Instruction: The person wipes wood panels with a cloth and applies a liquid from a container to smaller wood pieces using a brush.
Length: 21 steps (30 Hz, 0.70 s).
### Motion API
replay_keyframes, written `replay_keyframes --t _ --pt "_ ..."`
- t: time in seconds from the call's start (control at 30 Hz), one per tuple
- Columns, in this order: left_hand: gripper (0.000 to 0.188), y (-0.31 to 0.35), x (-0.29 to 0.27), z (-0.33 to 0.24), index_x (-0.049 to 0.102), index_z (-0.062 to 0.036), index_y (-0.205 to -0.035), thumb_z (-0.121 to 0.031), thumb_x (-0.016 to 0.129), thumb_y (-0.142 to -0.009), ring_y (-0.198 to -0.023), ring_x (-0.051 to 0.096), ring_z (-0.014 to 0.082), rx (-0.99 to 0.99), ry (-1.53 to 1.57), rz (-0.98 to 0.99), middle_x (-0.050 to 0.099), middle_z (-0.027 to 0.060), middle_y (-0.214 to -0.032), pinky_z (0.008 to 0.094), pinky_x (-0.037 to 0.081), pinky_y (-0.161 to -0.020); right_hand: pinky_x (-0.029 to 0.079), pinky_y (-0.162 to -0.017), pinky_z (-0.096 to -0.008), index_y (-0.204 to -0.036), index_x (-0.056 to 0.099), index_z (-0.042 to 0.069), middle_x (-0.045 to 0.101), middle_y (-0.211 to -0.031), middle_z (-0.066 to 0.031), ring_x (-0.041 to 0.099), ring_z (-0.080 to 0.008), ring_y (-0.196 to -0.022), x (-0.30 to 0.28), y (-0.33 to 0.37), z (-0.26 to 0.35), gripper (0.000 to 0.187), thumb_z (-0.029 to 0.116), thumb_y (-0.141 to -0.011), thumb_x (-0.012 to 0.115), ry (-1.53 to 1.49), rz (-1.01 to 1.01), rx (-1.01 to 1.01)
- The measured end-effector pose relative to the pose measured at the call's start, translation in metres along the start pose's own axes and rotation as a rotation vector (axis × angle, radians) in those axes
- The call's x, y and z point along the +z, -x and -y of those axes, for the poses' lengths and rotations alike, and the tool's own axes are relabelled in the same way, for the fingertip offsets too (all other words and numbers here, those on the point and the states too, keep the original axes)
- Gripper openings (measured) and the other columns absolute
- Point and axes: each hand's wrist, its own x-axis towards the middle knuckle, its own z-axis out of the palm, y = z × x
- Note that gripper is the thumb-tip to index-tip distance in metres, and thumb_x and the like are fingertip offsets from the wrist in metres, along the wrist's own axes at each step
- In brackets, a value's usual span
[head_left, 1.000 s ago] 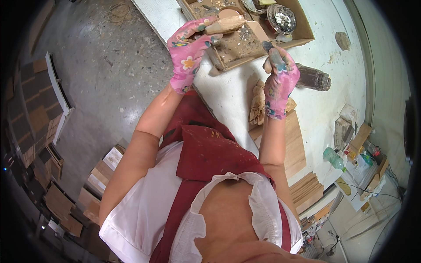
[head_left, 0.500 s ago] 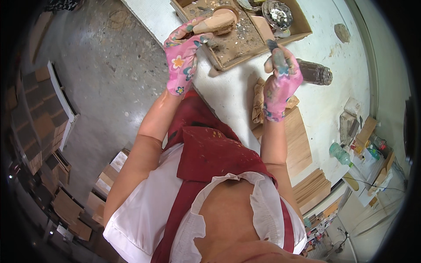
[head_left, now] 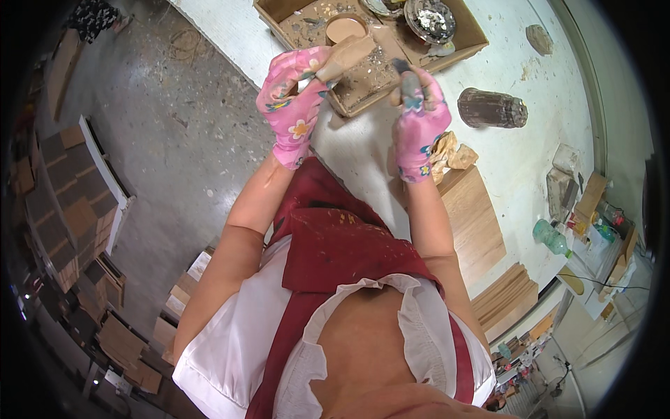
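Note:
Both my hands wear pink flowered gloves with grey-stained fingers. My left hand (head_left: 294,94) is closed on a flat tan wedge-shaped piece (head_left: 343,59), smeared with tan paste, which points up and right over the tray. Beside it, my right hand (head_left: 421,105) pinches a putty knife (head_left: 400,65); its neck is dark, its blade tan-coated, and the fingers hide its handle. The two tools are close together. Behind them, a round tub of smooth tan paste (head_left: 345,29) stands in a dirty cardboard tray (head_left: 352,110) littered with dried flakes.
A crusted can (head_left: 430,21) stands in the tray's right part. On the white table are a dark brown jar-like thing (head_left: 492,108) on its side, crumpled brown paper (head_left: 457,155), wood-grain boards (head_left: 469,220) and a green plastic bottle (head_left: 551,237). Stacked boards (head_left: 70,202) are at far left.
My right hand has moved left with the putty knife, nearer my left hand. The wedge-shaped piece has tilted more upward. The whole view has shifted slightly.

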Motion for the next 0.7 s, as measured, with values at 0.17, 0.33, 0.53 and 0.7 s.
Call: replay_keyframes --t 0.17,0.33,0.53,0.7 --pt "0.028 -0.008 -0.003 0.0 0.068 -0.0046 -0.087 0.007 0.068 -0.062 -0.092 0.06 0.022 0.307 -0.257 0.101 0.067 0.0071 -0.094 0.0359 0.044 -0.087 0.041 -0.053 -0.0177 -0.104 0.059 -0.004 0.061 -0.079 -0.0036 0.056 -0.0074 -0.063 -0.029 -0.016 -0.01 0.021 0.008 -0.087 0.06 -0.18 0.004 0.02" --pt "0.026 -0.012 -0.005 -0.005 0.069 -0.0052 -0.087 0.006 0.067 -0.063 -0.093 0.06 0.0224 0.295 -0.278 0.136 0.067 0.0071 -0.095 0.0364 0.044 -0.088 0.042 -0.056 -0.0175 -0.103 0.058 -0.006 0.061 -0.079 -0.0036 0.056 -0.0079 -0.066 -0.034 0.003 0.001 0.03 0.018 -0.086 0.064 -0.199 0.098 0.015" --pt "0.025 0.002 0.003 -0.009 0.066 0.0017 -0.091 0.009 0.063 -0.067 -0.094 0.06 0.0243 -0.028 -0.047 0.099 0.065 0.0121 -0.099 0.0365 0.046 -0.086 0.036 -0.054 -0.0189 -0.1 0.06 -0.005 0.057 -0.067 -0.0039 0.05 -0.0072 -0.059 -0.012 0.014 0.021 0.022 0.012 -0.086 0.061 0.022 0.13 0.16" --pt "0.028 0.005 0.004 -0.011 0.059 0.0056 -0.101 0.014 0.053 -0.075 -0.099 0.058 0.0231 -0.391 0.384 0.018 0.058 0.0154 -0.11 0.0318 0.052 -0.081 0.034 -0.053 -0.0186 -0.1 0.061 -0.005 0.056 -0.066 -0.0027 0.048 -0.0066 -0.056 -0.024 -0.001 0.011 0.023 0.014 -0.086 0.06 -0.038 -0.049 0.128"
